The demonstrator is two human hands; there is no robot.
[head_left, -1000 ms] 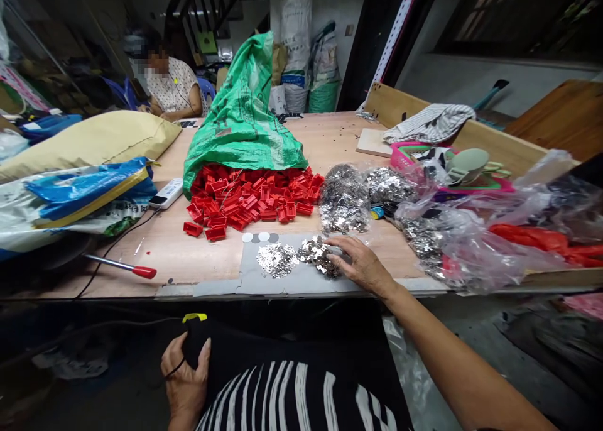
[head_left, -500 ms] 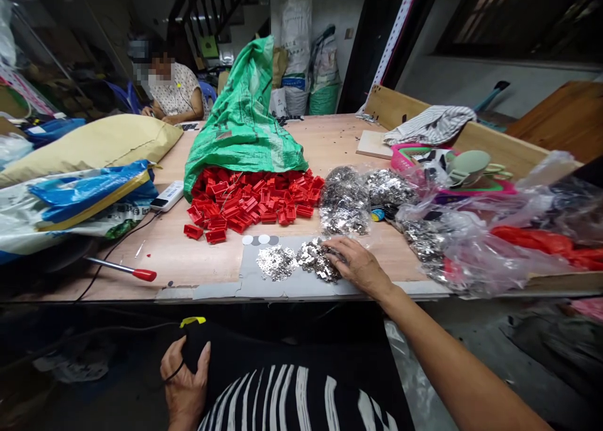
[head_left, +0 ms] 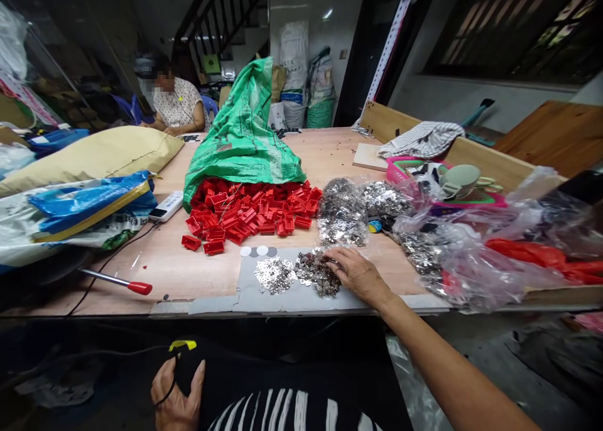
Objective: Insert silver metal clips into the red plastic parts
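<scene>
My right hand (head_left: 355, 272) lies on the right of two small heaps of shiny metal pieces (head_left: 296, 272) on a grey sheet (head_left: 245, 293) at the table's near edge, fingers curled over the pieces. Behind the heaps lies a pile of red plastic parts (head_left: 247, 214) spilling from a green sack (head_left: 242, 129). My left hand (head_left: 175, 398) is below the table in my lap, closed round black cloth with a black cord and a yellow tab (head_left: 183, 344) by it.
Clear bags of metal pieces (head_left: 343, 211) and red items (head_left: 475, 252) lie at the right. A red-handled screwdriver (head_left: 117, 281), a white power strip (head_left: 166, 205) and filled sacks (head_left: 80, 167) are at the left. Another person (head_left: 174, 104) sits at the far side.
My right hand has slid slightly left over the right heap of metal pieces. The view has tilted up a little. My left hand stays in my lap.
</scene>
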